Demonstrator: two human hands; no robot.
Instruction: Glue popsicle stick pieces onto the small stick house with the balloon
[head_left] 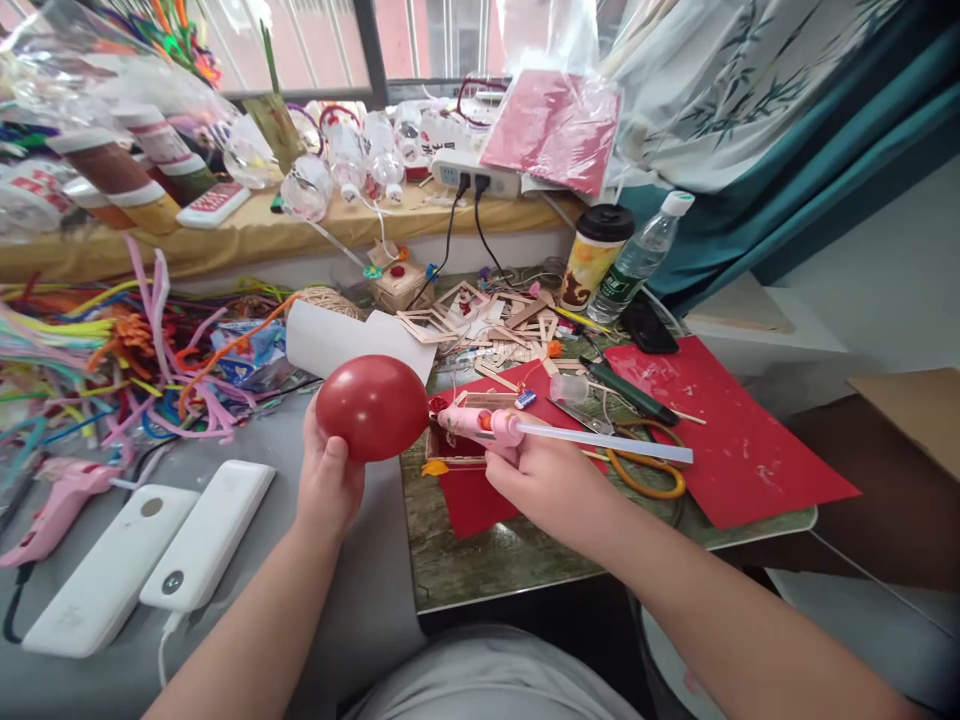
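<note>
My left hand (328,478) is closed around the underside of a small red balloon (373,405), holding it up over the table edge. My right hand (544,480) grips a pink glue gun (484,424) with a translucent glue stick (607,441) poking out of its back to the right. The gun's nozzle points left at the balloon's right side, touching it or nearly so. Below them lies red paper (739,440) on a small green-topped table (525,560).
Two white power banks (150,555) and a second pink glue gun (56,505) lie at lower left. Pipe cleaners (97,360) pile up at left. Popsicle sticks (487,325), orange-handled scissors (645,470), a cup (596,255), a water bottle (641,255) and a phone (649,325) crowd the table.
</note>
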